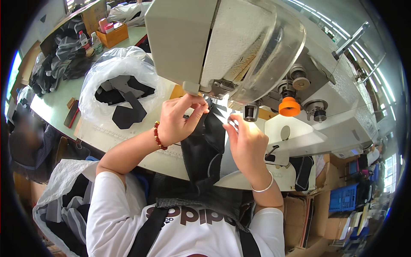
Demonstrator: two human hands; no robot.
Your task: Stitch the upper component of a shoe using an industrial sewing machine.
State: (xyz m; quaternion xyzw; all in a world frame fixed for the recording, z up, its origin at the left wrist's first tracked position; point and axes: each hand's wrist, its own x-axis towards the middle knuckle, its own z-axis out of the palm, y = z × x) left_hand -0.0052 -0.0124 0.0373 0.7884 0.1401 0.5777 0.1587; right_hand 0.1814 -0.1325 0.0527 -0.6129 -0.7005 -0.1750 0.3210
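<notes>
A large sewing machine [180, 43] fills the space before me, its needle area just beyond my fingertips. Black fabric [201, 150] runs from under the machine's head down over the table edge toward my lap. With thumb and forefinger, my left hand [177, 120] pinches the fabric's upper left edge beside the presser foot. My right hand [250, 143] is closed at the fabric's right side, around a slim, pale, pointed tool [231, 123]; its exact kind is too small to tell. Both hands are close together, on either side of the needle area.
Left of the machine, a white plastic bag [92, 92] holds black and grey cut pieces. A dark pouch-like piece [302, 171] lies at the table's right end. An orange knob [289, 106] juts from the machine. Beyond stand bottles [96, 43] and an orange box [114, 36].
</notes>
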